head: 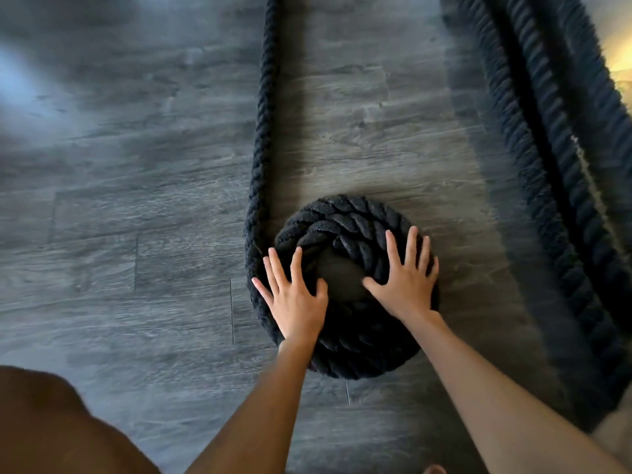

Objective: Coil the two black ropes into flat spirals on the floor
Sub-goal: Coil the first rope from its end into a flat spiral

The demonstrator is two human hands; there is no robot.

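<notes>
A thick black twisted rope forms a small flat spiral [345,220] on the grey wood floor, a few turns wide around a smooth dark end cap [338,273]. Its free length [261,131] runs from the spiral's left side up out of the top of the frame. My left hand [294,295] lies flat with spread fingers on the spiral's left edge. My right hand [407,278] presses flat on its right side, thumb near the cap. A second black rope [554,172] lies doubled in two parallel strands along the right.
Grey wood-plank floor [119,217] stretches to the left of the spiral. My knee [58,425] fills the lower left corner. A bright yellow patch [620,46] shows at the upper right edge, beyond the second rope.
</notes>
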